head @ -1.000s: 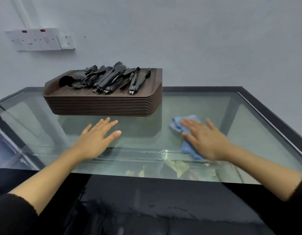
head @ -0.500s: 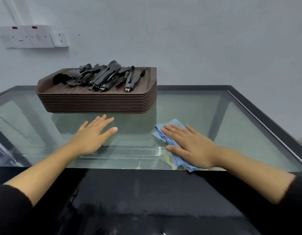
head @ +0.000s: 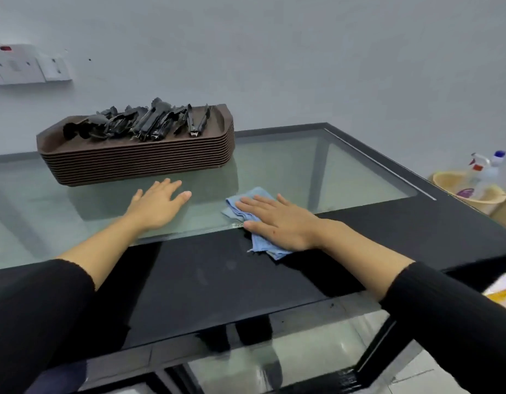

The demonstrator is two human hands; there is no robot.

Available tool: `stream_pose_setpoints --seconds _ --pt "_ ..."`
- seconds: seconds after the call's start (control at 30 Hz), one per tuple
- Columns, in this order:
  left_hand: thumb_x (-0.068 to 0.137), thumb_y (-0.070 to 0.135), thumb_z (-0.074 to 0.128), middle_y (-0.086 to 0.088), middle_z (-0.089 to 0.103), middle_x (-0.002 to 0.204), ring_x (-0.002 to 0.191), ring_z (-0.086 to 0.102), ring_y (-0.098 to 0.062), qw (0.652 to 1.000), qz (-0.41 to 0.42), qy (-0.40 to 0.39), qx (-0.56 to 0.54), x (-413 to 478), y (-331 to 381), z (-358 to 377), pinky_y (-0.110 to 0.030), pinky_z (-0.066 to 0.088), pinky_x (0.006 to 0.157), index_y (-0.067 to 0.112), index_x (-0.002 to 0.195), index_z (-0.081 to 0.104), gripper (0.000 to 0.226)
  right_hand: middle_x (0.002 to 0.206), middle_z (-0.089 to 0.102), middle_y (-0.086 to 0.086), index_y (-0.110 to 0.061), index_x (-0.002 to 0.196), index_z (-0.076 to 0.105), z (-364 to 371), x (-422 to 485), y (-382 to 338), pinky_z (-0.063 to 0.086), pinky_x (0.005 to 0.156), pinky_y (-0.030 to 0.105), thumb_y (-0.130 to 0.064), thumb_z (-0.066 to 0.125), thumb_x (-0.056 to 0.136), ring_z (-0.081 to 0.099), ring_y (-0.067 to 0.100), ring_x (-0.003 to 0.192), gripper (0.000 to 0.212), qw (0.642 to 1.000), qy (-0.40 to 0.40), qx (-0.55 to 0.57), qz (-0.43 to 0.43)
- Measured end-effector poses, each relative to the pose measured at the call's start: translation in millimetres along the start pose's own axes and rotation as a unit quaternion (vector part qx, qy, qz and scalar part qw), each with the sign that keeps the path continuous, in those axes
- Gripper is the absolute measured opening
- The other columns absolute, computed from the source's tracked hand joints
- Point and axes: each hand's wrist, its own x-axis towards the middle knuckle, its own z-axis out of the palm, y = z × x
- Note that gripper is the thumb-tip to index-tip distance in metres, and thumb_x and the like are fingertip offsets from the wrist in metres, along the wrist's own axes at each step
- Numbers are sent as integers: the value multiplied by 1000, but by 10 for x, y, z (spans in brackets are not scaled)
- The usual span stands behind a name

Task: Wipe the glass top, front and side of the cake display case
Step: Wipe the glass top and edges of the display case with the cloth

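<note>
Your right grip (head: pixel 280 223) is spread flat, fingers straight, and presses the blue cloth (head: pixel 260 245) where the glass top (head: pixel 288 166) meets the black front band (head: pixel 203 265). Your left grip (head: pixel 158 207) also lies spread on the glass, just before the stack of brown trays (head: pixel 138 163) with black tongs (head: pixel 143 125).

Light blue cloth (head: pixel 257 223) — on greenish glass (head: pixel 274 163) edged with a glossy black band (head: pixel 217 274). Far left, ribbed brown trays (head: pixel 138 163) carry black tongs (head: pixel 149 123) — wall (head: pixel 303 52) pale grey.
</note>
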Motion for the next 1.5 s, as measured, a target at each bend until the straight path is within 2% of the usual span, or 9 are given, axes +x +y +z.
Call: stream_pose_setpoints --seconds 0.13,0.3,0.6,0.7,0.83,1.0,1.2,1.37,1.5 --pt "96 61 24 6 9 164 151 4 -15 998 49 -37 -12 -548 -86 -57 -50 1 121 38 152 21 61 161 13 -20 -41 152 16 -187 -528 570 -4 121 45 -52 24 101 5 3 150 53 992 34 44 111" --pt "80 78 18 14 6 163 151 2 -10 998 -5 -62 13 -1388 -438 -217 -54 3 119 47 149 18 76 164 13 -5 -22 155 17 -221 -533 717 4 120 52 -46 19 103 5 16 152 57 952 97 1 292" --pt "86 71 14 14 5 163 150 1 -10 1000 -14 -10 -6 -1576 -455 -100 -47 -1 121 46 151 16 69 159 5 -26 -37 155 9 162 -921 -404 -4 123 33 -55 22 100 -4 -2 148 59 1000 25 14 6" --pt "92 67 19 13 8 163 151 3 -10 1000 -14 3 -6 -1604 -462 -76 -47 1 121 45 150 19 63 159 13 -25 -42 152 17 -21 -1182 66 -1 122 38 -54 27 99 3 -3 148 55 996 36 29 75" --pt "96 63 20 9 10 163 151 5 -15 1000 -19 15 5 -1569 -406 -64 -51 3 121 42 151 21 59 162 18 -7 -26 154 20 -29 -817 242 11 120 49 -51 23 100 12 17 150 59 971 94 -14 219" --pt "97 62 24 5 15 163 151 10 -19 1000 -16 24 -8 -1589 -400 -77 -52 6 120 40 150 27 58 163 13 -1 -27 152 24 196 -210 -666 9 115 59 -51 18 100 11 31 149 57 992 45 -57 100" --pt "98 51 39 8 20 161 150 12 -11 996 38 -6 -85 -1963 -609 -228 -39 7 123 38 148 34 52 162 11 -19 -33 155 14 213 -825 -812 -3 123 41 -47 22 104 2 5 150 54 999 6 30 -12" --pt "87 67 39 11 23 160 149 16 -13 997 -9 -17 -75 -2355 -1192 -474 -39 13 121 44 145 35 62 162 18 -10 -33 154 21 140 -930 -440 3 121 48 -49 24 102 10 13 151 54 990 64 12 128" --pt "84 74 31 4 25 160 148 22 -19 997 -50 -10 -56 -2240 -1505 -588 -45 15 121 41 146 35 71 160 24 2 -15 150 27 258 -315 -985 12 118 53 -46 21 100 17 27 147 59 972 105 -14 209"
